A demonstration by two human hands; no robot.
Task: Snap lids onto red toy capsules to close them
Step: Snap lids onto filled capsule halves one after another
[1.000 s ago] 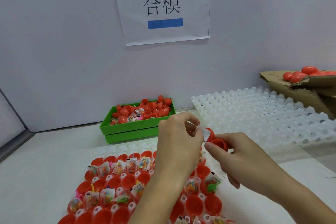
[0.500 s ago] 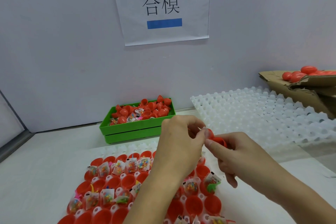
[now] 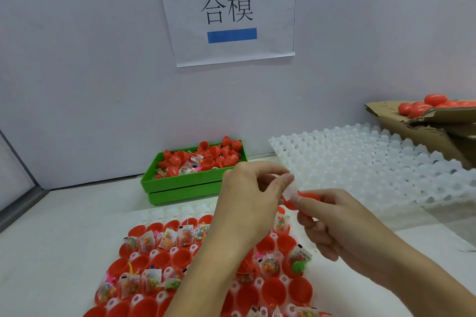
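Both hands work above the tray of open capsule halves (image 3: pixel 273 293) on the desk (image 3: pixel 56 239). The right hand (image 3: pixel 342 226) grips a red capsule half (image 3: pixel 306 198) between thumb and curled fingers, open side up. The left hand (image 3: pixel 252 195) pinches a small clear toy packet (image 3: pixel 292 192) between thumb and forefinger at the capsule mouth.

Change: one second ago more of the packet and of the red half showed between the hands. Now the hands have closed together and the packet sits lower, partly inside the red half.

Judgement: the packet is being tucked in so that no film fouls the rim. The lid is not yet fitted; a mating half probably must come from the green bin (image 3: pixel 190 183).
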